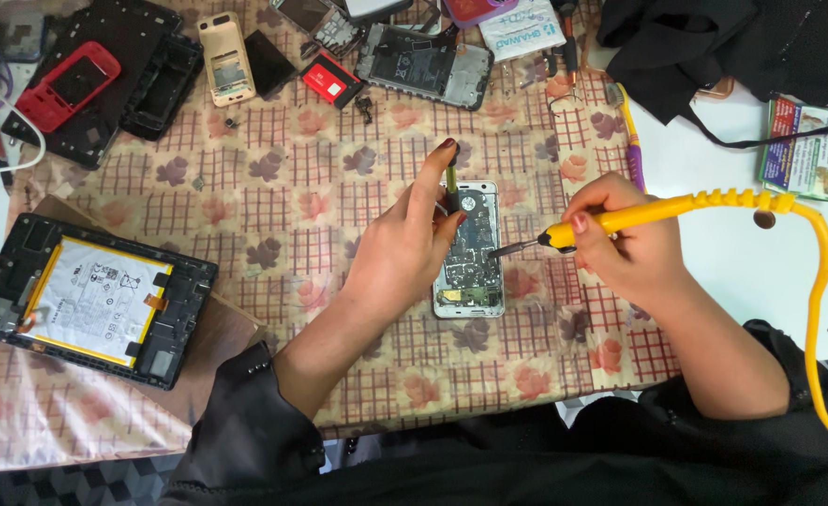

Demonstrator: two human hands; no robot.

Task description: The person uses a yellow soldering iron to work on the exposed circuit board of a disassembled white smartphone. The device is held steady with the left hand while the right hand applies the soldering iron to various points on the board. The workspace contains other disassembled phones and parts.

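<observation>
The fingers (pixel 437 192) of the left hand (pixel 404 248) pinched a thin tool (pixel 452 183) upright over the opened phone (pixel 470 251); the right hand (pixel 620 234) gripped a yellow soldering iron (pixel 639 214), tip just touching the board beside those fingers. The phone lay on the cloth-covered bench (pixel 339 159) under both hands, back off, circuitry bare, seemingly mid-repair and unassembled. Left of the fingers lay a tablet (pixel 90 300).

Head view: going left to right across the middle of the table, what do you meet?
Opened tablet → left hand with a thin tool → open phone → right hand gripping a yellow soldering iron → its yellow cable.
</observation>
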